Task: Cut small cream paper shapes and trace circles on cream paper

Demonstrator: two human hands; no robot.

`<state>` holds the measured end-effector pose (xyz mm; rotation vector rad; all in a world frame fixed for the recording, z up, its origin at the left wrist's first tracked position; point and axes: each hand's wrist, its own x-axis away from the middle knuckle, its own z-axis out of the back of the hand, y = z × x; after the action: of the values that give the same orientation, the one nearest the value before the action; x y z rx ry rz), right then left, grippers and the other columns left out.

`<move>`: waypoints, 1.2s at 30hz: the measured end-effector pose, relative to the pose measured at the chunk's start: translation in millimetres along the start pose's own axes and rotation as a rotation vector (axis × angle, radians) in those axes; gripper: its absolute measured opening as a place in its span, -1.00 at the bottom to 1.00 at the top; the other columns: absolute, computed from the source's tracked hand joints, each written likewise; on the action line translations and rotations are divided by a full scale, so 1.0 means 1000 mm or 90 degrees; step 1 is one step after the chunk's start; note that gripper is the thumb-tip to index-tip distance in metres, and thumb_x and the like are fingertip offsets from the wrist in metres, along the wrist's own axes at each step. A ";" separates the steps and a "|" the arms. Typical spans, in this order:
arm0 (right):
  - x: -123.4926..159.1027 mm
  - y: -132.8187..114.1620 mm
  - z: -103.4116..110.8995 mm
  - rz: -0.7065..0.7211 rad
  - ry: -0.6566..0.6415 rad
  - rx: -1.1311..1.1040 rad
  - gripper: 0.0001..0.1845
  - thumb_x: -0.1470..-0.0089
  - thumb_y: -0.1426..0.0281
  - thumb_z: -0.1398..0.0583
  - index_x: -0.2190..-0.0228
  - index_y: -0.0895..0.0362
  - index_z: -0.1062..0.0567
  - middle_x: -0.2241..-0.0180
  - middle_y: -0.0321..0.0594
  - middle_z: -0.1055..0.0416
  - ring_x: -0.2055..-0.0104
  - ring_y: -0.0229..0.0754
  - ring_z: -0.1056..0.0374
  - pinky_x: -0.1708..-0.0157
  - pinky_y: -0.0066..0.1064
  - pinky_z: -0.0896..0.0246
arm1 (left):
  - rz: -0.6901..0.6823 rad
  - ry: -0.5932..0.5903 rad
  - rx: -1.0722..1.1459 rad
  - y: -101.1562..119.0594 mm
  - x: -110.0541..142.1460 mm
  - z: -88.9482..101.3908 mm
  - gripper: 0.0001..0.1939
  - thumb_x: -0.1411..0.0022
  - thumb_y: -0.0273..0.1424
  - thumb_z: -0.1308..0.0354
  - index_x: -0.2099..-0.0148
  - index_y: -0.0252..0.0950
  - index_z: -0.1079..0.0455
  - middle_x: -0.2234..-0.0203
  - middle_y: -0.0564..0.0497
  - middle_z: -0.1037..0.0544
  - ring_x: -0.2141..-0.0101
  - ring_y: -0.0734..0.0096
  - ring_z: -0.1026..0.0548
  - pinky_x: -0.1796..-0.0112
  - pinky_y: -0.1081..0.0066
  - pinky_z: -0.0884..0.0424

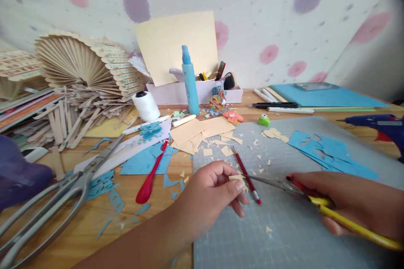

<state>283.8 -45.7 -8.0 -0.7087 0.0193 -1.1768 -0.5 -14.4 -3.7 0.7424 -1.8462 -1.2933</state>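
Between the thumb and fingers of my left hand (221, 189) is a small piece of cream paper (236, 178). My right hand (356, 199) grips small scissors with yellow handles (341, 218). Their narrow blades (268, 181) point left, with the tips at the cream paper. Beneath the blades, a dark red pencil (248, 176) lies on the grey cutting mat (284, 235). Tiny cream scraps (268, 229) are scattered over the mat. A little pile of rounded cream cut-outs (274, 133) lies farther back.
Large metal shears (72, 185) and a red spoon-shaped tool (151, 176) lie left. A blue spray bottle (190, 84) and white thread spool (146, 106) stand behind. Cut blue paper (328, 153) and a blue glue gun (378, 124) are at right. Wooden sticks (82, 109) crowd the back left.
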 end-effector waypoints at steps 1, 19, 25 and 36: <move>0.001 -0.003 -0.001 -0.004 -0.003 -0.003 -0.67 0.00 0.13 -0.13 0.17 -0.12 -0.48 0.23 -0.28 -0.55 0.28 0.03 -0.44 0.26 -0.24 -0.34 | -0.002 0.002 0.001 0.000 0.000 0.000 -0.84 -0.10 -0.39 -0.17 0.42 -0.33 -0.25 0.60 0.12 -0.48 0.62 0.60 -0.45 0.49 0.53 -0.33; 0.000 -0.025 -0.004 0.024 0.022 0.031 -0.89 0.10 0.27 -0.09 0.43 -0.13 -0.40 0.37 -0.28 -0.55 0.33 0.06 -0.45 0.41 -0.20 -0.36 | -0.007 0.002 0.035 0.004 0.003 -0.006 -0.85 -0.16 -0.51 -0.11 0.45 -0.34 -0.23 0.53 0.06 -0.54 0.58 0.59 -0.49 0.47 0.53 -0.39; 0.000 -0.024 -0.004 -0.016 -0.026 -0.007 -0.87 0.03 0.28 -0.09 0.38 -0.09 -0.41 0.54 -0.35 -0.54 0.36 -0.01 -0.47 0.33 -0.28 -0.33 | 0.029 0.022 -0.004 0.006 0.002 -0.006 -0.83 -0.20 -0.55 -0.06 0.45 -0.34 -0.20 0.55 0.09 -0.54 0.60 0.60 -0.48 0.47 0.53 -0.36; -0.003 -0.027 -0.009 0.031 -0.010 -0.028 -0.89 -0.02 0.36 -0.07 0.38 -0.04 -0.38 0.48 -0.40 -0.55 0.38 -0.10 -0.47 0.34 -0.37 -0.30 | 0.045 0.017 -0.037 0.005 0.002 -0.006 -0.84 -0.20 -0.51 -0.08 0.44 -0.33 -0.20 0.58 0.11 -0.53 0.60 0.59 -0.47 0.47 0.51 -0.32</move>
<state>257.1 -53.0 -1.8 -0.7517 0.0494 -1.1277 2.9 -17.7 2.6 0.6551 -1.7902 -1.2809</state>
